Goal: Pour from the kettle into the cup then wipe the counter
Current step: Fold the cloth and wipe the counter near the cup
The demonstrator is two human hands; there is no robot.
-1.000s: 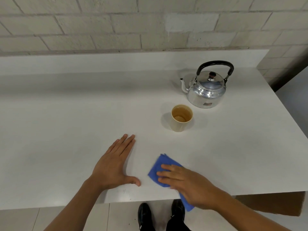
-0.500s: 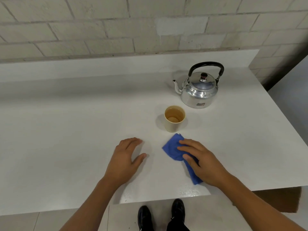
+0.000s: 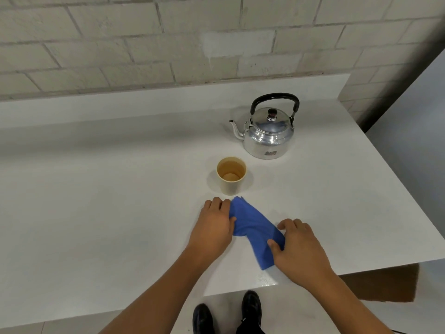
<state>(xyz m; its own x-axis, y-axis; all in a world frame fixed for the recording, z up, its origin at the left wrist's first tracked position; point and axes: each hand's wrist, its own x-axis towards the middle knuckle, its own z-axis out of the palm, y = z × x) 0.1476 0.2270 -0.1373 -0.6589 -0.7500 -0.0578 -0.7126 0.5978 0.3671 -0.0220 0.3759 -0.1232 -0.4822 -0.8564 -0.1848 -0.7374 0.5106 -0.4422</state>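
A shiny metal kettle with a black handle stands upright at the back right of the white counter, spout to the left. In front of it a tan paper cup holds some liquid. A blue cloth lies on the counter just before the cup. My left hand presses on the cloth's left end with curled fingers. My right hand grips its right end, thumb on top.
A brick wall rises behind the counter's raised back ledge. The counter's front edge runs just below my hands, its right edge close to the kettle. A wet patch glistens near the front edge. My black shoes and a brown box sit below.
My right hand pushed the cloth forward from the front edge toward the cup. My left hand slid right across the counter and now holds the cloth's left end.
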